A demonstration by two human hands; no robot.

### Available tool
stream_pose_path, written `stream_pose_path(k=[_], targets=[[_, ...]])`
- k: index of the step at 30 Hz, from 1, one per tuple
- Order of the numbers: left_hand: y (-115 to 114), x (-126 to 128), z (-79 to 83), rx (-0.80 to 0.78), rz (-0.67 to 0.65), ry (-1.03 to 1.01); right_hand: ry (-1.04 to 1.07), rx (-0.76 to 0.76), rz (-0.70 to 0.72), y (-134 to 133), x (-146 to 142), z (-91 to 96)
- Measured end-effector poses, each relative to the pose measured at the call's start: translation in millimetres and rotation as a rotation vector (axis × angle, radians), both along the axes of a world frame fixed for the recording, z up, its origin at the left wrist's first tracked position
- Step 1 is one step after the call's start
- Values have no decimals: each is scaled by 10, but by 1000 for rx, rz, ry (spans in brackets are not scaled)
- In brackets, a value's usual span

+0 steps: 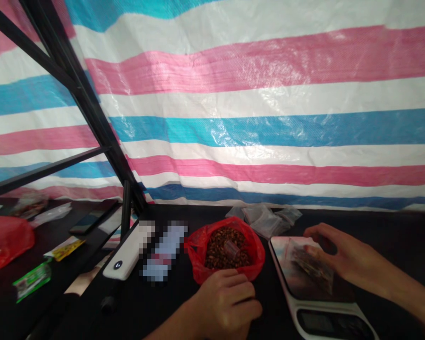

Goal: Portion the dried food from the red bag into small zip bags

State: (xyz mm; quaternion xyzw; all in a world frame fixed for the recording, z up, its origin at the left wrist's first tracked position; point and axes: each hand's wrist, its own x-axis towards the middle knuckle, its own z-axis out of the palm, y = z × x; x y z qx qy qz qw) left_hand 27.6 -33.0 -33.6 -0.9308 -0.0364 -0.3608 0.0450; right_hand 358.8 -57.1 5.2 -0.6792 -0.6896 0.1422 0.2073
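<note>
My right hand (340,257) is over the kitchen scale (281,267), thumb and forefinger apart. Its thumb overlaps a small clear plastic bag (313,267) with brown contents, lying on the scale's plate; whether they touch I cannot tell. Close to the front of an open red plastic bag (194,252) is my left hand (230,302), its fingers curled; anything inside them is hidden. Brown grains or beans (217,245) fill the red bag, and a small clear plastic cup (232,250) lies on top of them.
Empty clear bags (264,222) lie behind the scale. A white power bank (127,255) and a blurred-out item (166,250) are left of the red bag. Further left are a metal frame (88,113), another red bag (7,241) and small packets (33,281). Striped sheeting (269,104) hangs behind the table.
</note>
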Motion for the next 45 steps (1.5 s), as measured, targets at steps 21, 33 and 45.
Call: stream_pose_path(k=[21, 33, 45], targets=[[-27, 38, -63, 59, -32, 31, 313, 237, 229, 107, -832, 16], [36, 45, -68, 40, -4, 173, -95, 324, 314, 556, -1367, -13], [6, 12, -74, 37, -4, 190, 363, 346, 72, 238, -872, 40]])
